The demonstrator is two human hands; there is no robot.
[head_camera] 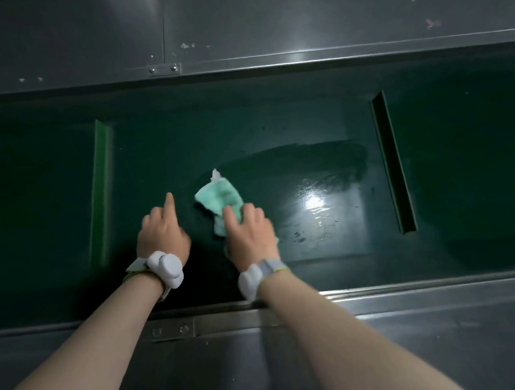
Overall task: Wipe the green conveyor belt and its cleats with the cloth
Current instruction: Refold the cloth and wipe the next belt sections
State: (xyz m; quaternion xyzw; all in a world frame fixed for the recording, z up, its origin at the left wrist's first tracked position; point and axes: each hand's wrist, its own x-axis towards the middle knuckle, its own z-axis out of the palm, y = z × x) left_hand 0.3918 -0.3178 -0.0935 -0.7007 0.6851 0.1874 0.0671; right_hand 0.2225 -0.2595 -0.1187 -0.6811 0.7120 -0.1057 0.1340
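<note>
Cloth point(220, 201): pale green, crumpled, lying on the green conveyor belt point(245, 128) between two cleats. Right hand point(248, 235): fingers together, pressed flat on the cloth's near end. Left hand point(161, 232): forefinger extended, other fingers curled, holding nothing, just left of the cloth. Left cleat point(102, 193) lies nearer the cloth than right cleat point(392, 161); both run front to back. Wet sheen lies rightward, so dry belt probably remains leftward.
</note>
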